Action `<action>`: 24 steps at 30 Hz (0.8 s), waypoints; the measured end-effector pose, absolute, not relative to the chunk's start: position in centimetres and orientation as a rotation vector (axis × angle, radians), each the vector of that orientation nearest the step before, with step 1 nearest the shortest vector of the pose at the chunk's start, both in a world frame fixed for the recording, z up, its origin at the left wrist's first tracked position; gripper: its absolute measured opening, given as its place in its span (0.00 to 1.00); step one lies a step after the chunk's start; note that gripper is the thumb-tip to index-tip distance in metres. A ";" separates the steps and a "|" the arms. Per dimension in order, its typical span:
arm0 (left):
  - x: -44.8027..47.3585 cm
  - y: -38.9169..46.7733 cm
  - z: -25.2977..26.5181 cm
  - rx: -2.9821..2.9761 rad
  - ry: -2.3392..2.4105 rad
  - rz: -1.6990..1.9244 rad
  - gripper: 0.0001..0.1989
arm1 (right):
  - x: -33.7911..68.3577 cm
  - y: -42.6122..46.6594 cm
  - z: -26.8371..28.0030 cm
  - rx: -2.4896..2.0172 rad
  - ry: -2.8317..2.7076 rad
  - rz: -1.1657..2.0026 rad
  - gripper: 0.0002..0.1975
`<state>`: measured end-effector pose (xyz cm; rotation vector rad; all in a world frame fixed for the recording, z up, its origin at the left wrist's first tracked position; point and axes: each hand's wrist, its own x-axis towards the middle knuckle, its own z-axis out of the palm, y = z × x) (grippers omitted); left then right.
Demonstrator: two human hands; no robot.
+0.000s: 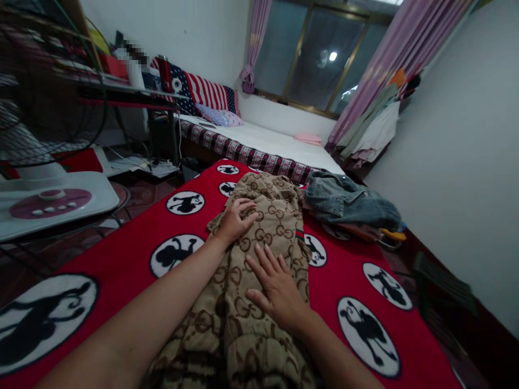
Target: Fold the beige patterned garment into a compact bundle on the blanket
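A pair of tan trousers with a brown interlocking-letter pattern lies lengthwise on a red blanket. Their gathered cuffs point towards me, and a small green and red tab shows on the right edge. My left hand rests on the upper left part of the cloth, its fingers stretched out and slightly bent. Lower down and to the right, my right hand lies flat on a trouser leg with its fingers spread. Neither hand grips anything. My left forearm covers part of the left leg.
Folded jeans top a clothes pile at the right. Behind stands a bed with a striped cushion. A fan base and a cluttered desk are at the left. Clothes hang by the curtain.
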<state>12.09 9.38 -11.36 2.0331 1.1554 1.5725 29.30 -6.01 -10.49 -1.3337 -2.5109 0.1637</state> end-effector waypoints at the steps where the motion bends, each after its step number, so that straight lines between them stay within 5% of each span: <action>1: 12.2 9.1 -11.2 2.094 1.185 1.582 0.12 | 29.2 -6.0 -11.1 -1.347 -2.535 0.160 0.33; 5: 13.0 7.9 -10.9 2.441 1.082 1.347 0.16 | 29.1 -6.8 -11.7 -1.287 -2.459 0.152 0.32; 9: 13.6 7.7 -11.5 2.518 0.971 1.074 0.13 | 29.5 -6.0 -10.5 -1.196 -2.121 0.280 0.12; 13: 13.7 7.8 -11.3 2.381 1.078 1.153 0.11 | 29.4 -2.6 -9.8 -1.261 -1.855 0.208 0.10; 17: 13.6 8.0 -11.0 2.147 1.256 1.307 0.16 | 28.6 0.4 -11.4 -1.376 -1.987 -0.022 0.21; 24: 12.2 10.2 -10.7 1.971 1.499 1.740 0.11 | 28.1 0.3 -13.0 -1.412 -2.102 -0.067 0.13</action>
